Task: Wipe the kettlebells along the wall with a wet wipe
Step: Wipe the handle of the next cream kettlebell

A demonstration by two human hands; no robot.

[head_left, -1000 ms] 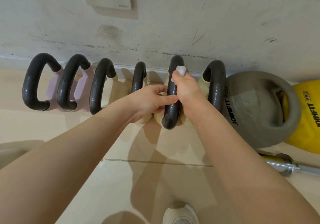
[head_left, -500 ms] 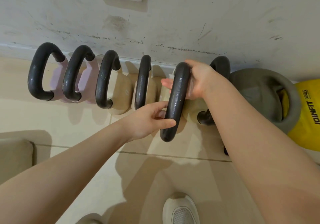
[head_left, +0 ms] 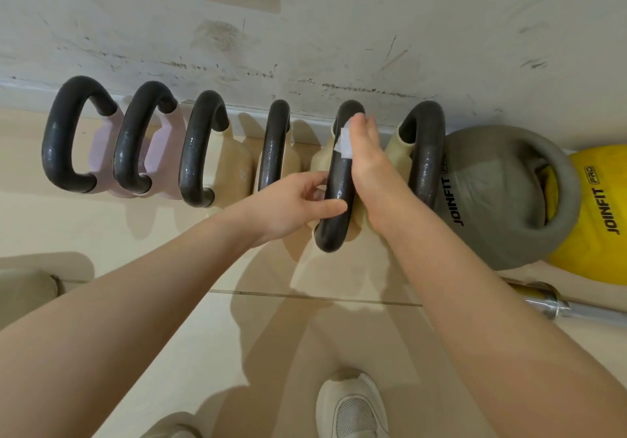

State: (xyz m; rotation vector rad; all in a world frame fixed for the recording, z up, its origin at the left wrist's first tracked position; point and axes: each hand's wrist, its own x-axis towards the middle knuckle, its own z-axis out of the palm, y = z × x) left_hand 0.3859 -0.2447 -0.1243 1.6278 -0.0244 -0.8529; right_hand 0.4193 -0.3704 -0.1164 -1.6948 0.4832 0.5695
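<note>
Kettlebells line the wall. Left hand (head_left: 291, 205) grips the lower part of the fifth black handle (head_left: 339, 183), thumb across its front; right hand (head_left: 366, 162) curls over the upper part, pressing the white wipe (head_left: 345, 142) against it. Cream kettlebells crowd either side, then a grey kettlebell (head_left: 492, 196), a yellow one (head_left: 604, 207), and a steel bar (head_left: 563, 308) on the floor.

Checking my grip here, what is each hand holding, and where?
Left hand grips the kettlebell handle at its lower part. Right hand presses the wipe against the handle's upper part.
</note>
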